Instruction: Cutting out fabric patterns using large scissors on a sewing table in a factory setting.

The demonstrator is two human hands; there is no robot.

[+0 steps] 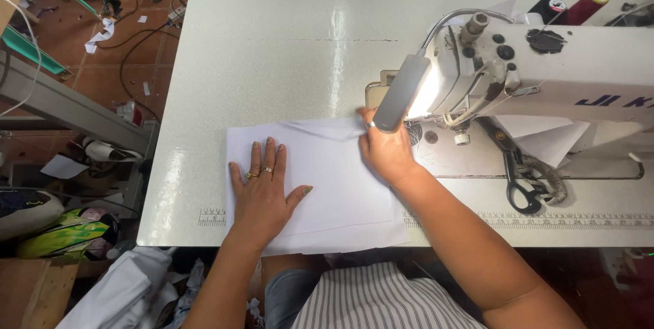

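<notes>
While the left hand lies flat, fingers spread, on the white cloth at centre frame, the right hand pinches its folded top edge beside the sewing machine. If that pinch slackens, the fold could spring open. The cloth looks thin, layered and smooth.

Sewing workshop: industrial sewing machine w/ lamp, thread cones, scissors, fabric scraps on floor.

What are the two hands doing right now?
Left hand: open, pressed flat on the white fabric.
Right hand: closed, pinching the fabric's edge beside the sewing machine.
</notes>
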